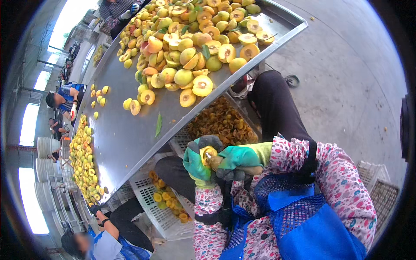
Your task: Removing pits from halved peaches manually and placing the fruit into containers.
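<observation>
My left hand [200,159], in a green and grey work glove, is closed around a halved yellow fruit [208,153] with its cut face turned up. Beside it my right hand [240,161], gloved the same way, grips a tool by its wooden handle [250,170]; the tool's metal tip touches the middle of the cut fruit. Both hands are in front of my body, below the rim of a metal table [208,107]. Many halved fruits [202,85], some with a stone in the cut face, are heaped on that table.
Under the table stands a crate of brownish fruit pieces [224,122]. A white plastic crate [156,208] with halved fruit is at lower left. Co-workers sit at the table: a person [107,243] at lower left, another [70,97] across, another [118,13] at the top. A second fruit heap [83,159] lies at the far edge.
</observation>
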`<state>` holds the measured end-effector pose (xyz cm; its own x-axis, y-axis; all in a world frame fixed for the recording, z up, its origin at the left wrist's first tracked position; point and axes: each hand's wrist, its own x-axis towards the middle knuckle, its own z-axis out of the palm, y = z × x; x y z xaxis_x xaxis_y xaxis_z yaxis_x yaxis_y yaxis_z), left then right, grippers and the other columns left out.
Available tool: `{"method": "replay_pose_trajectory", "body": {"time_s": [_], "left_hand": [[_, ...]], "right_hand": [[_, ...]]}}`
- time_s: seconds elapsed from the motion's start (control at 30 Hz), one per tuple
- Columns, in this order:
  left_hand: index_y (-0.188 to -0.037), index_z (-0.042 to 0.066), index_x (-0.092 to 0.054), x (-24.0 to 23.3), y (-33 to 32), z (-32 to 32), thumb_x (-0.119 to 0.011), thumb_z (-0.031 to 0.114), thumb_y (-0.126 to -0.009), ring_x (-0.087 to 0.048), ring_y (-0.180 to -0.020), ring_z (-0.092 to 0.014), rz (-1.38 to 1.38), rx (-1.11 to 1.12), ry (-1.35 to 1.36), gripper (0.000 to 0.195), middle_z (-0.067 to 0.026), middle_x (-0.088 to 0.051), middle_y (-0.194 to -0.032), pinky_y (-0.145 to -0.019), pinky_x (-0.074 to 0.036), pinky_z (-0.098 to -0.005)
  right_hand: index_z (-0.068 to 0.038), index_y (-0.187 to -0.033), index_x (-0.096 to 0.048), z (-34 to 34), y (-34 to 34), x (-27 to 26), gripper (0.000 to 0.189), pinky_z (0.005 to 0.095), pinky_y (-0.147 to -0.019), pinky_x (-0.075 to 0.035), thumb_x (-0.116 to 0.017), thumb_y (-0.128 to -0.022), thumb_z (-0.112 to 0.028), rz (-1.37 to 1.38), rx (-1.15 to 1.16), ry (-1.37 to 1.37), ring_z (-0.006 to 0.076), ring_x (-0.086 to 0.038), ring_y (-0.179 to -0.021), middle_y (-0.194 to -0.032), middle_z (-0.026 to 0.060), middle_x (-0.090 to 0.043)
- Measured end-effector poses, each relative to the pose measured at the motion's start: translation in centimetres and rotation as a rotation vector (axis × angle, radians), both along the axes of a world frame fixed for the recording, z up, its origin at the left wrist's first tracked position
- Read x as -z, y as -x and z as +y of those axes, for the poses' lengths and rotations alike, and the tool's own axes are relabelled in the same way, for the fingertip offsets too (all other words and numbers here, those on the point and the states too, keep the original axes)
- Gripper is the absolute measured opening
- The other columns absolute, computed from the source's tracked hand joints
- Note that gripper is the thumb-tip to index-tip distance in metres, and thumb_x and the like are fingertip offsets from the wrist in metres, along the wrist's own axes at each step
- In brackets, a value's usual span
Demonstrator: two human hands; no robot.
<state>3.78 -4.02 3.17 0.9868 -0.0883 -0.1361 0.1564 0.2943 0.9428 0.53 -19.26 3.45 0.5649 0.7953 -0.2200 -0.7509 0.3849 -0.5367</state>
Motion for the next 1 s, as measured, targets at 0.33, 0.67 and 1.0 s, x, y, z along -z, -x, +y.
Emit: {"method": "replay_pose_trajectory", "body": {"time_s": [0.33, 0.67, 1.0], "left_hand": [[-0.098, -0.001, -0.059, -0.6, -2.3, 2.6, -0.048, 0.042, -0.093, -0.061, -0.076, -0.026, -0.071, -0.149, 0.212, 0.044, -0.0129, -0.063, -0.089, -0.066, -0.052, -0.0337], [-0.109, -0.003, -0.059, -2.4, -1.9, 15.3, -0.057, 0.015, -0.085, -0.061, -0.087, -0.029, -0.044, -0.583, -0.421, 0.030, -0.0145, -0.064, -0.089, -0.076, -0.050, -0.0376], [-0.105, 0.000, -0.063, -3.3, -12.0, -0.2, -0.062, 0.029, -0.081, -0.057, -0.106, -0.035, -0.453, -0.116, -1.161, 0.038, -0.0204, -0.060, -0.114, -0.092, -0.044, -0.0412]], "right_hand": [[-0.007, -0.091, -0.059, 1.9, 0.2, -3.2, 0.021, 0.0239, -0.054, -0.041, -0.054, -0.091, -0.027, -0.223, 0.180, 0.046, 0.0062, -0.049, -0.063, -0.076, -0.0035, -0.053], [-0.002, -0.091, -0.060, 1.0, -1.9, 0.3, 0.034, 0.0322, -0.067, -0.045, -0.063, -0.077, -0.033, -0.356, 0.159, 1.004, 0.0139, -0.055, -0.073, -0.076, 0.0072, -0.061], [-0.002, -0.089, -0.061, 0.7, -1.3, 5.4, 0.038, 0.0390, -0.063, -0.046, -0.059, -0.082, -0.039, -0.373, 0.068, 0.989, 0.0240, -0.060, -0.070, -0.075, 0.0148, -0.062]]}}
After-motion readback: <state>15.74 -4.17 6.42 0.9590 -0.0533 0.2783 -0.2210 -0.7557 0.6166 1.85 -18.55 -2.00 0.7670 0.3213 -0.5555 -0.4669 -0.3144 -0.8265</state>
